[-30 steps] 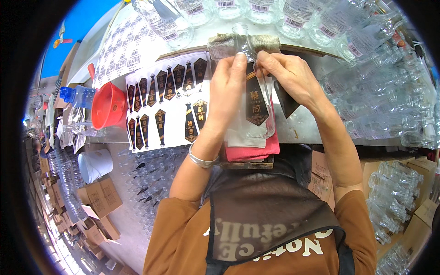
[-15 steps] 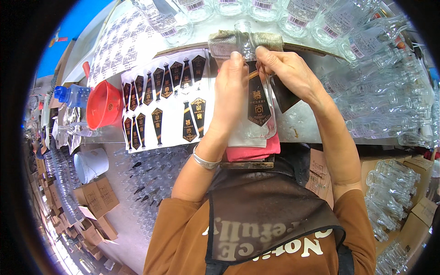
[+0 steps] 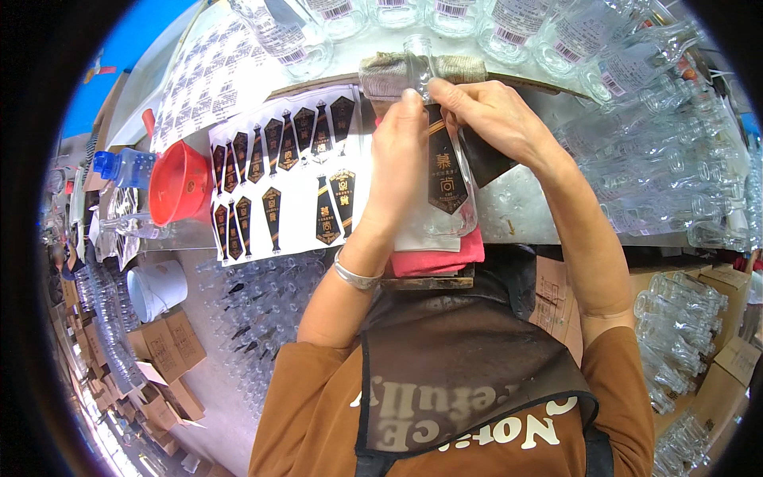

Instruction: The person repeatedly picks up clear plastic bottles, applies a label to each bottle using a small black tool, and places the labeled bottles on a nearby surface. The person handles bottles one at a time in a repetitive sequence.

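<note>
Your grip is only partly readable: the right hand (image 3: 505, 123) sets its thumb at the shoulder of a glass bottle (image 3: 419, 73) with the fingers curled beneath, while the left hand (image 3: 400, 155) blurs beside it; whether either closes firmly, you cannot tell. That bottle lies between your hands, neck away from you, over a red cloth (image 3: 441, 262) and against a rolled cloth (image 3: 383, 79). Expect it to be stiff, smooth, slippery and breakable, with modest weight; take it by the side walls, clear of the dark label (image 3: 447, 176). Compared with half a second ago, your right thumb sits farther inward, nearer the left one, while the bottle has hardly shifted. Left on the worktop (image 3: 520, 219) are a label sheet (image 3: 306, 179) and a red bowl (image 3: 179, 187); standing bottles (image 3: 513, 32) line the far side.
</note>
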A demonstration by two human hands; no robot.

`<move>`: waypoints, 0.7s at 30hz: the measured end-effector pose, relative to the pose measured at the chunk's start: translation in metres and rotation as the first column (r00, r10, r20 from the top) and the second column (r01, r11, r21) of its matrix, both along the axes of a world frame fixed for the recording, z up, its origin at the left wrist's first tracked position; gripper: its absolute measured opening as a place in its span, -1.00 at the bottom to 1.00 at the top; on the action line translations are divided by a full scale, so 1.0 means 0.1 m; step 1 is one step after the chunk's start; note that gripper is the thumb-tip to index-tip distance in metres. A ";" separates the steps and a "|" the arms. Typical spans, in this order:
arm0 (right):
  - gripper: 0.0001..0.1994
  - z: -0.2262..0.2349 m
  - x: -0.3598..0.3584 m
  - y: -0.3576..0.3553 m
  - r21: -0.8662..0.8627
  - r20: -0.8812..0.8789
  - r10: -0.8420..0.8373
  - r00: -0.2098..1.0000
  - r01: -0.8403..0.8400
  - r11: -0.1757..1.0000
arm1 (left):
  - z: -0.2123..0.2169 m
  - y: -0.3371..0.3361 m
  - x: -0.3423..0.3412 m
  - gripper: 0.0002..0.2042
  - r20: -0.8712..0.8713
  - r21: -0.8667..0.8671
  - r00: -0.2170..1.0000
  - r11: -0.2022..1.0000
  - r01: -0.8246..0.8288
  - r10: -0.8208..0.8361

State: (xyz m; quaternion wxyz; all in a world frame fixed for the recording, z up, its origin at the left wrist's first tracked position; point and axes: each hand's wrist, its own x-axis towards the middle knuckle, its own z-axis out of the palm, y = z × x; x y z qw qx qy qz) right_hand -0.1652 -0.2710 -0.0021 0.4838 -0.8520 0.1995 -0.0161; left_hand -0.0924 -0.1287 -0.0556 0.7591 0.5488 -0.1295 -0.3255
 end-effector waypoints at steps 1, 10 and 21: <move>-0.31 -0.04 -0.02 -0.02 0.100 0.024 -0.004 1.000 0.001 0.995 | -0.01 0.00 0.03 -0.46 -0.129 -0.044 0.991 0.999 0.023 -0.028; -0.43 -0.09 -0.11 0.02 0.079 0.091 -0.011 0.996 0.004 0.997 | 0.00 -0.04 0.15 -0.43 0.394 0.292 0.916 0.955 -0.044 -0.079; -0.49 -0.09 -0.28 0.05 0.378 0.209 -0.138 0.968 0.050 0.925 | 0.02 0.05 0.08 -0.38 0.018 0.092 0.997 0.993 0.075 -0.077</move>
